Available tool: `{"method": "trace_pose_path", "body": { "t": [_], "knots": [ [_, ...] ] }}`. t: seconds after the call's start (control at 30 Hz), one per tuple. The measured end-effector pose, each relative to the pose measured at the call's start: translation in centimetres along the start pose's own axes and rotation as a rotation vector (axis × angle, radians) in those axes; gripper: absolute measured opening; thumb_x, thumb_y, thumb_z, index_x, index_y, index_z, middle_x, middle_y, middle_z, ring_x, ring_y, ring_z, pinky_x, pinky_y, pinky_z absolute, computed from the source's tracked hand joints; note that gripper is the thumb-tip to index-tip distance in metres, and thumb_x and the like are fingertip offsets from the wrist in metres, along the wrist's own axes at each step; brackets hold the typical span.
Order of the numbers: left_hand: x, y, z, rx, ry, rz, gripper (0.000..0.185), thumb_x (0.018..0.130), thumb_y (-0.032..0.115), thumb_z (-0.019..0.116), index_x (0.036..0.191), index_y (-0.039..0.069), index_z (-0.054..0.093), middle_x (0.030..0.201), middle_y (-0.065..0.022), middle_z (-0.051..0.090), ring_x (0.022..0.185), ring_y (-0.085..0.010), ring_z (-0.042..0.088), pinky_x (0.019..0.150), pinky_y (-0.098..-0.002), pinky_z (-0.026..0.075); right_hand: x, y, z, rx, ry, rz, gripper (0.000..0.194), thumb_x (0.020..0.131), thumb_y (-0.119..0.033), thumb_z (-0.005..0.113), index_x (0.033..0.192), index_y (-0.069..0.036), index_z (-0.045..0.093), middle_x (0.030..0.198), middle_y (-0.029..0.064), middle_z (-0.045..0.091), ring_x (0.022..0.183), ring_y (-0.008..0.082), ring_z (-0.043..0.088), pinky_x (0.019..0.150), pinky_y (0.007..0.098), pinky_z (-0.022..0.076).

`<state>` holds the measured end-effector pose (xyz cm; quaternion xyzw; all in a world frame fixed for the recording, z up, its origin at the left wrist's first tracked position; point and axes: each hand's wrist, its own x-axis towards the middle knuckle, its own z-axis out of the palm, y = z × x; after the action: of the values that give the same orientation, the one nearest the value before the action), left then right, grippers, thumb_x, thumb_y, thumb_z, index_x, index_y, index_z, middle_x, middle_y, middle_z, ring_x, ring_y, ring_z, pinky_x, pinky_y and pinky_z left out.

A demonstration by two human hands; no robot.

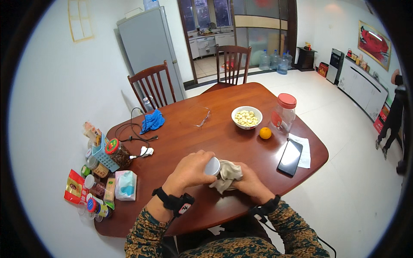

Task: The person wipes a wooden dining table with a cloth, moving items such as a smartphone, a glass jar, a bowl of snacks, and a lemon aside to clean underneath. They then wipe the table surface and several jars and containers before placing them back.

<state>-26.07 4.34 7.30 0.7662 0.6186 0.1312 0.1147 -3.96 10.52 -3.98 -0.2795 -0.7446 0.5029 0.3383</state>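
Note:
Near the front edge of the wooden table (180,142), my left hand (190,171) grips a jar with a white lid (213,166), its fingers around the lid's side. My right hand (250,182) holds a crumpled beige-grey cloth (227,175) against the jar's right side. The cloth and both hands hide most of the jar's body. Farther back stands a white bowl (246,125) of pale yellow pieces, with an orange fruit (265,133) beside it. A clear plastic jar with a red lid (286,100) is to the right of the bowl.
A smartphone (290,158) partly overlaps a white tissue (305,151) at right. Eyeglasses (202,119) lie toward the back. At left are a blue cloth (153,121), a black cable (133,124), a tissue box (125,185) and several food jars. Another person (393,113) stands at far right.

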Motion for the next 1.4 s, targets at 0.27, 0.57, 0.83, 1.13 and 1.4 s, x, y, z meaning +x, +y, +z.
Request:
{"method": "trace_pose_path", "body": {
  "t": [0.27,0.57,0.83,1.13,1.4],
  "knots": [
    [-1.4,-1.2,-1.0,-0.018,-0.049,-0.006,0.074,0.071,0.035,0.085,0.134,0.007,0.059,0.125,-0.0190,0.065,0.116,-0.0381,0.063,0.098,-0.0436,0.052,1.2,-1.1,-0.2,-0.418,-0.217,-0.099,0.063,0.072,-0.005,0.080,0.131,-0.005,0.060,0.126,0.0207,0.066,0.118,0.0416,0.061,0.103,0.0470,0.0483],
    [-3.8,-2.5,-0.9,-0.147,0.090,-0.159,0.075,0.067,0.036,0.085,0.132,0.007,0.062,0.127,-0.0181,0.066,0.118,-0.0373,0.064,0.099,-0.0421,0.052,0.7,-1.7,3.7,-0.355,-0.241,-0.119,0.056,0.078,-0.009,0.080,0.129,-0.005,0.059,0.125,0.0230,0.064,0.118,0.0449,0.059,0.100,0.0478,0.0483],
    [0.9,-1.4,1.0,-0.097,0.091,0.008,0.073,0.068,0.041,0.082,0.130,0.007,0.064,0.126,-0.0206,0.066,0.117,-0.0390,0.064,0.099,-0.0459,0.052,-5.5,-1.4,-2.3,-0.317,-0.107,-0.215,0.062,0.076,-0.001,0.073,0.137,-0.004,0.058,0.125,0.0220,0.065,0.119,0.0441,0.058,0.104,0.0470,0.0465],
    [10.7,6.3,4.4,-0.124,0.001,0.134,0.068,0.071,0.035,0.077,0.132,0.008,0.062,0.123,-0.0218,0.065,0.114,-0.0411,0.063,0.099,-0.0479,0.052,-7.7,0.2,-4.4,-0.334,-0.002,-0.184,0.065,0.071,-0.003,0.077,0.134,-0.008,0.063,0.131,0.0175,0.066,0.122,0.0387,0.060,0.103,0.0451,0.0490],
    [11.1,5.6,7.2,-0.220,0.193,0.203,0.084,0.079,0.047,0.079,0.143,0.001,0.051,0.133,-0.0234,0.057,0.122,-0.0428,0.056,0.103,-0.0501,0.049,-7.4,2.6,-3.7,-0.406,0.038,-0.206,0.071,0.071,-0.006,0.077,0.139,-0.005,0.054,0.130,0.0218,0.062,0.119,0.0429,0.059,0.103,0.0490,0.0464]
  ]
}}
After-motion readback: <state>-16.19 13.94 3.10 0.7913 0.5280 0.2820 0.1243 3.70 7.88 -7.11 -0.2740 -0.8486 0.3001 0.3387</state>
